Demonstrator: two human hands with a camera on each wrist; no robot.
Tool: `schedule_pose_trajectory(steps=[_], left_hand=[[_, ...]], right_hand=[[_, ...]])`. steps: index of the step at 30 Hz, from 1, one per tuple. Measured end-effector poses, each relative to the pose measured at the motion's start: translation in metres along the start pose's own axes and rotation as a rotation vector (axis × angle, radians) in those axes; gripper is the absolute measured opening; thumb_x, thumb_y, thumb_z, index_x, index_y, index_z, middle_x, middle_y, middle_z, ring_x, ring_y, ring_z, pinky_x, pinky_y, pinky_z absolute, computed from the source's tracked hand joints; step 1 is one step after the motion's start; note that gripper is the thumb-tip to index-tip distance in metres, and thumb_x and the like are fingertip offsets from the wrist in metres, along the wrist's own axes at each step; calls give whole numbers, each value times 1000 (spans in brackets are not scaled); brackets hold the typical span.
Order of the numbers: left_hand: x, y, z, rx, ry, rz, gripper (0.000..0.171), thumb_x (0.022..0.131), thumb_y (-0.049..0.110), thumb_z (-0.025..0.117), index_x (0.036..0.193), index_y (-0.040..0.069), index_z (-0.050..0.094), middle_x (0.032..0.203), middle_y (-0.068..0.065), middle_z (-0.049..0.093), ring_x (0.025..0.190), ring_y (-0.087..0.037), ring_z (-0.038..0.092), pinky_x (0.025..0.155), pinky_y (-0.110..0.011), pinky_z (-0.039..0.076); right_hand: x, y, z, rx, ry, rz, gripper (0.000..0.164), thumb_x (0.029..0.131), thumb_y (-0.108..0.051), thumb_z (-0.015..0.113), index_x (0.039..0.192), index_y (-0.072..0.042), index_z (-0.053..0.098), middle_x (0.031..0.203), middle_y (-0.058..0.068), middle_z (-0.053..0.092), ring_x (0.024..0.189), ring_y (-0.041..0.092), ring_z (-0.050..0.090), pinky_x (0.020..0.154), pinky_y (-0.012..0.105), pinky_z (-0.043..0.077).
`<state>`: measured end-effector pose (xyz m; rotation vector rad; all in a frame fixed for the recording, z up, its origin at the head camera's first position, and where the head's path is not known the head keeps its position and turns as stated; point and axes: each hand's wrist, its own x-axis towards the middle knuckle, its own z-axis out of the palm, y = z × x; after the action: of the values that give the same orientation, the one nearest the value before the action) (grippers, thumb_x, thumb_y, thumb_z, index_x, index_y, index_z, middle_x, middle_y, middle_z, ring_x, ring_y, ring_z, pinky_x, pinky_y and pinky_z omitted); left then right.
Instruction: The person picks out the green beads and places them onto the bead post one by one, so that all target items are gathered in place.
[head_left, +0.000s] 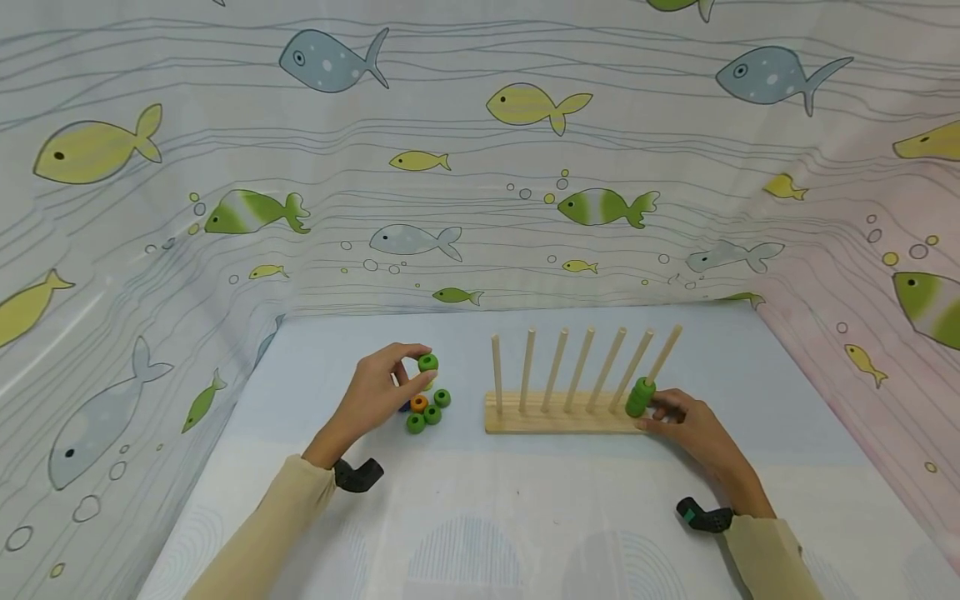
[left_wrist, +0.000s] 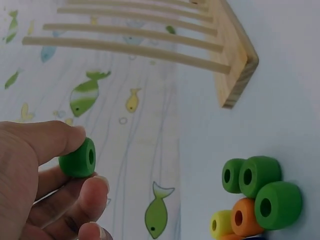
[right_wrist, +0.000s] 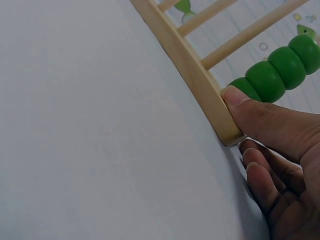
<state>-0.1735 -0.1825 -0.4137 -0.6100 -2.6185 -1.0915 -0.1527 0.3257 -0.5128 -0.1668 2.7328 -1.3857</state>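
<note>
My left hand [head_left: 382,382] pinches a green bead [head_left: 428,362] between thumb and fingers, above a small cluster of beads. In the left wrist view the held bead [left_wrist: 78,158] shows its hole sideways. My right hand [head_left: 693,429] grips the right end of a wooden peg rack [head_left: 562,423], its thumb on the base and its other fingers curled at the end. Several green beads [head_left: 641,397] are stacked low on the rack's rightmost peg [head_left: 666,352]. In the right wrist view these stacked beads [right_wrist: 265,81] sit just above the thumb.
Left of the rack lie three loose green beads [left_wrist: 278,205] beside orange [left_wrist: 244,217] and yellow [left_wrist: 220,224] ones; a dark blue one is partly hidden. The rack's other pegs [head_left: 555,371] stand bare. A fish-patterned sheet [head_left: 480,192] rises behind the pale tabletop [head_left: 487,492].
</note>
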Motion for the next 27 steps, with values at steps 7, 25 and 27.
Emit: schedule_pose_trajectory(steps=[7,25,27], left_hand=[[14,15,3,-16,3,55,37,93,27,80,126,14,71,116,2,70,65,-10,56,52,-28,45],[41,50,4,-47,27,172,35,95,25,78,127,15,70,116,4,70,67,-7,56,54,-27,44],[43,54,5,-57,35,193,35,94,25,78,127,15,70,116,3,70,67,-7,56,54,-27,44]], right_hand=[[-1,1,1,3,2,2,51,91,-33,81,129,-2,66,104,11,64,89,21,55,71,26,47],[-1,1,-1,10,0,-24,51,91,-33,81,129,-2,66,104,10,65,88,20,56,71,26,47],[-1,1,-1,7,-1,-23,51,91,-33,81,129,-2,66,104,10,64,88,20,56,71,26,47]])
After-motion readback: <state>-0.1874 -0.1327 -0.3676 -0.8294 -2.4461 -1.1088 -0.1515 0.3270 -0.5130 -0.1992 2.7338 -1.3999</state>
